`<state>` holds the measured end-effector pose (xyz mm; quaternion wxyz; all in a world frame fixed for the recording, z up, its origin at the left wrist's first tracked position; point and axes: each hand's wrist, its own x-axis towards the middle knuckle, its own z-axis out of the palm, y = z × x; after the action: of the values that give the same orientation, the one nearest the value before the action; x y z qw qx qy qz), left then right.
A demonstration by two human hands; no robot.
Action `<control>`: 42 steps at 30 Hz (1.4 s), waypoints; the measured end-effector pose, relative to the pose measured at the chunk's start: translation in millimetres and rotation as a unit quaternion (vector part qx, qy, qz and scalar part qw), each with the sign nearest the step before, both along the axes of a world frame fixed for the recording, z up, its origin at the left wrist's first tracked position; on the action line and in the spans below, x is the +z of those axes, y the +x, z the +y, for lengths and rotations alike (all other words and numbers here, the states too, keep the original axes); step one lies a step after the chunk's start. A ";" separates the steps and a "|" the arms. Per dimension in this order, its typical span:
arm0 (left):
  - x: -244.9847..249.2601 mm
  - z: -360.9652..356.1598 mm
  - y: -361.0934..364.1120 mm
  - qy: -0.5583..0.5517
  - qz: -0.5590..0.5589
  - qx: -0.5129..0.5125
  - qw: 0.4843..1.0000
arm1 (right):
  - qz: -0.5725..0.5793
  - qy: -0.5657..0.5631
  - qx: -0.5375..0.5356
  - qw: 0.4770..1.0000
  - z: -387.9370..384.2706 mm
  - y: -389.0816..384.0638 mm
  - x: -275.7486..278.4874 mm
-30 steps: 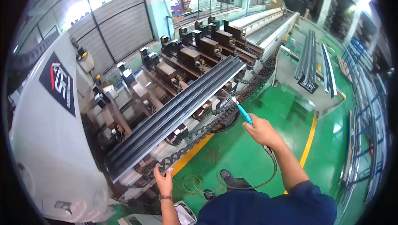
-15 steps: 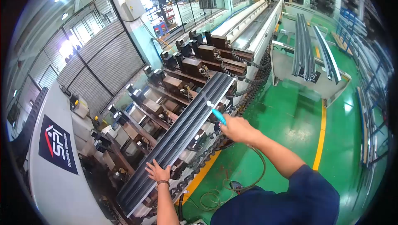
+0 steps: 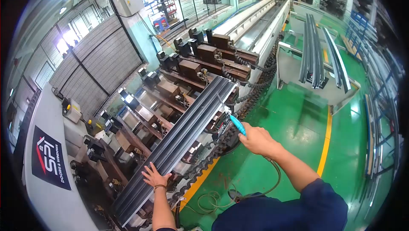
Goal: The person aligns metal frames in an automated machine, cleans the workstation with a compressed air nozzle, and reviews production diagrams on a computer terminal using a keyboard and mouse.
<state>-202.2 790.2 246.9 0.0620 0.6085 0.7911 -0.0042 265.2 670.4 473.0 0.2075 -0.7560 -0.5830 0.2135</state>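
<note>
A long dark grey aluminium profile [image 3: 183, 137] lies across the clamps of a machining bed [image 3: 191, 67]. My left hand [image 3: 153, 175] rests flat on the profile's near part, fingers spread, a band at the wrist. My right hand [image 3: 255, 139] grips a blue-handled air blow gun [image 3: 236, 124] whose thin nozzle points at the profile's right edge near its far end. A black hose [image 3: 272, 180] runs from the gun down toward the floor.
A white machine housing with a logo [image 3: 49, 163] stands at the left. A black cable chain [image 3: 221, 143] runs along the bed's edge. A grey table with more profiles [image 3: 313, 48] stands at the right on the green floor [image 3: 294, 116]. Racks [image 3: 379, 103] line the far right.
The view has shifted slightly. My right hand with the blow gun has moved a little right and down along the profile's edge. My left hand stays flat on the profile.
</note>
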 end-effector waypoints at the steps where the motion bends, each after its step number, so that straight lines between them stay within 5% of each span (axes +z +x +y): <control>1: -2.9 1.4 0.2 -0.008 -0.002 0.006 1.000 | 0.004 0.011 -0.005 1.000 2.0 3.0 -2.8; 11: 5.4 -2.4 3.0 0.007 -0.049 0.013 0.999 | -0.057 0.063 -0.168 0.982 91.5 113.9 -63.1; 15: -28.1 -54.2 4.5 0.198 -0.090 -0.052 0.975 | 0.119 0.128 -0.078 0.982 95.2 115.6 -63.4; 18: -46.8 -127.5 16.2 0.193 -0.154 -0.043 0.968 | 0.315 0.053 0.006 0.948 60.0 62.9 5.1; 24: -130.0 -305.8 26.8 0.074 -0.232 0.121 0.962 | 0.365 -0.192 0.240 0.879 9.4 2.5 66.4; 32: -160.9 -386.7 40.9 -0.063 -0.403 0.170 0.897 | 0.310 -0.269 0.371 0.833 30.1 -118.5 30.2; 37: -89.2 -360.0 32.0 -0.048 -0.509 0.163 0.844 | 0.340 -0.280 0.477 0.761 28.1 -232.4 -8.2; 42: -23.3 -358.5 15.9 0.022 -0.656 0.097 0.748 | 0.313 -0.224 0.507 0.771 -9.7 -346.3 -44.3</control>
<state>-186.3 431.7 223.6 0.5529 0.3825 0.6100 0.4194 -81.2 660.7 428.7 0.0651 -0.2672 -0.7201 0.6370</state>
